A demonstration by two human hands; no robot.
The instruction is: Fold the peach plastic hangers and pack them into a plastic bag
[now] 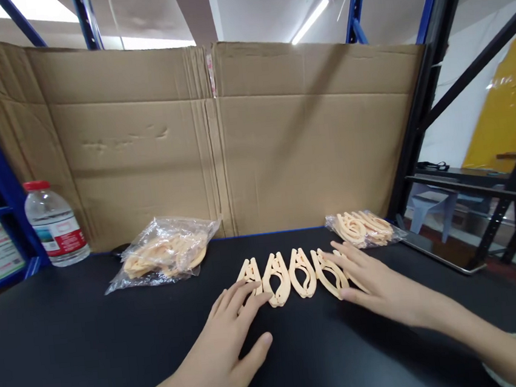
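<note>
Peach plastic clips (293, 273): row laid side by side on black table (73, 357), mid-front. Left hand (227, 348) flat, fingers spread, touching leftmost clip. Right hand (377, 288) flat, open, over rightmost. Holding nothing. Bagged clips (165, 251) left, second bag (364, 227) right: more apparently unlaid.

Under the fingertips of both hands lie smooth, pale peach plastic clips (288, 276) with a soft sheen. They rest on a matt black tabletop (73, 357). Beyond the left hand's (227, 342) fingers, a crinkled, glossy clear plastic bag (163, 251) holds more of them; another glossy bag (364, 229) sits just past the right hand's (377, 288) fingers. Behind stands creased, matt brown cardboard (280, 142). Far left, a clear plastic bottle (55, 225) with a paper-like label.
</note>
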